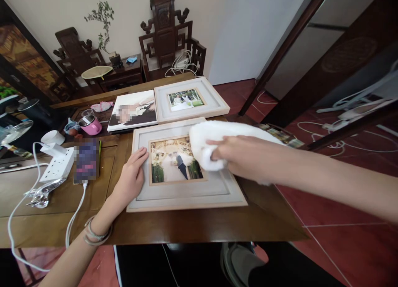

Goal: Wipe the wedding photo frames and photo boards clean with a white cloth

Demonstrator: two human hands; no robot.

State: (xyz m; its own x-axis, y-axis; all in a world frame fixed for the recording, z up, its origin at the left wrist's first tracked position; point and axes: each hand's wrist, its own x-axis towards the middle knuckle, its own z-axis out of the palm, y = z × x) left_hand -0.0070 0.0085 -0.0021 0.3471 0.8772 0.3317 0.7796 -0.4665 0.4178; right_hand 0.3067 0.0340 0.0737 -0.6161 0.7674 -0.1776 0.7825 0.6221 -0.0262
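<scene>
A light wooden picture frame (189, 202) with a wedding photo lies face up on the table. At its left rim, my left hand (132, 177) is closed against the edge, fingers bent over the border; the thumb is partly hidden. My right hand (241, 156) grips a bunched white cloth (214, 133), slightly smeared by motion. The cloth covers the frame's upper right part and the right edge of the photo. Behind it lie a second framed wedding photo (214, 106) and, to its left, a white-edged photo panel (137, 107).
Left on the wooden table (199, 229) are a white power strip (59, 165), a phone (87, 160) on a charging cable (74, 216) and a pink mug (91, 124). A kettle (32, 113) stands farther left. Carved chairs (164, 34) line the wall.
</scene>
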